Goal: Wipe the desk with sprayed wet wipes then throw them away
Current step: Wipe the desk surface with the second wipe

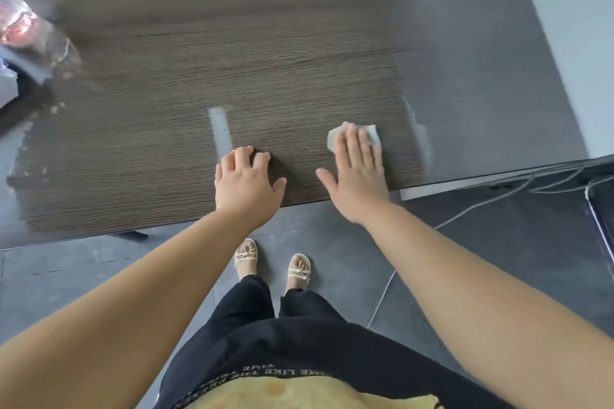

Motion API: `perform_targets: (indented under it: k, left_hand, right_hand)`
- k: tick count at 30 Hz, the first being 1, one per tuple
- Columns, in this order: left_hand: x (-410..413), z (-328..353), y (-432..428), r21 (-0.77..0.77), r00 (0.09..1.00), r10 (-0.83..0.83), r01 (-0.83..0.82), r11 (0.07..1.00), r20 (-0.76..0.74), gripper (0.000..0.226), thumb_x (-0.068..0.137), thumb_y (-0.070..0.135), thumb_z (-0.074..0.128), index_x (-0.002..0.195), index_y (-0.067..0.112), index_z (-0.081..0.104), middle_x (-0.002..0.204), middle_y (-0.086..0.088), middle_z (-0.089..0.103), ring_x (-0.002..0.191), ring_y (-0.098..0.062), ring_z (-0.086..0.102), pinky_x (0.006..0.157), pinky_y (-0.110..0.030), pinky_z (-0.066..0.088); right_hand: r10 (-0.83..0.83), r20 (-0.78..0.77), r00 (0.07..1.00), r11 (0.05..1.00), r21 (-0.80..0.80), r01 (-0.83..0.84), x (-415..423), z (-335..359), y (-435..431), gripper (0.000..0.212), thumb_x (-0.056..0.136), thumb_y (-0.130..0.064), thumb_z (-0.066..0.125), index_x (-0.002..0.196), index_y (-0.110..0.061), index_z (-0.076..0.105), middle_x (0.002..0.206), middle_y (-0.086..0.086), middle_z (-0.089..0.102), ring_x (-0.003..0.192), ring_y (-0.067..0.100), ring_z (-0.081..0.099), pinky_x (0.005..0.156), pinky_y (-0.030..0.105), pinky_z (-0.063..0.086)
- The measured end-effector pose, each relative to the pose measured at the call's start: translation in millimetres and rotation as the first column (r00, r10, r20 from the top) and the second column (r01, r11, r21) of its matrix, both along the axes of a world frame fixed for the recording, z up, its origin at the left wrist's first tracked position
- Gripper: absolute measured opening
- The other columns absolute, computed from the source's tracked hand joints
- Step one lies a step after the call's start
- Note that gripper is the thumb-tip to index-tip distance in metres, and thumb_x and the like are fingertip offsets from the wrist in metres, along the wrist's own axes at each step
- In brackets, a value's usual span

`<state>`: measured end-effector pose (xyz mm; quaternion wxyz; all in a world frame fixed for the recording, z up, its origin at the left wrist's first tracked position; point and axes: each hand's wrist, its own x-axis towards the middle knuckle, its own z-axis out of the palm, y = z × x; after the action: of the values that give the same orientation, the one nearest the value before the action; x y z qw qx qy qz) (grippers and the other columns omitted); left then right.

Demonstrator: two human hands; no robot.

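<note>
Wipe (372, 133) under my flat right hand (357, 173) — near desk (232, 76) front edge | left hand (246, 181) — fingers curled, resting on wood, holding nothing | blurred bottle (36, 33) far left

At the left edge of your view you have a blurred clear plastic bottle (31, 30) with a reddish label, too smeared to read. Below you lies grey tiled floor (83, 279), and white cables (471, 209) trail across it on the right. Your feet are in pale strappy sandals (246, 256), your legs in black trousers (265, 325). A white wall (578, 26) fills the upper right.
</note>
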<state>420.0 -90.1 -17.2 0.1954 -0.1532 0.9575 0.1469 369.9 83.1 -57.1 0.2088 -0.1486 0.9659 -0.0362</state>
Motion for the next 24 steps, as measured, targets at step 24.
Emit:
perform_targets:
  k: [24]
  left_hand:
    - [-97,17,-72,0.005,0.938,-0.247,0.254,0.967,0.244,0.062,0.091,0.056,0.037,0.144,0.023,0.029,0.144,-0.013,0.023,0.129,-0.038,0.024,0.106,-0.044,0.031]
  right_hand:
    - [-0.459,-0.009,0.888,0.888,0.018,0.459,-103,6,-6,0.067,0.100,-0.050,0.014,0.151,-0.012,-0.005,0.158,0.009,-0.015,0.146,0.023,-0.012,0.118,0.040,-0.008]
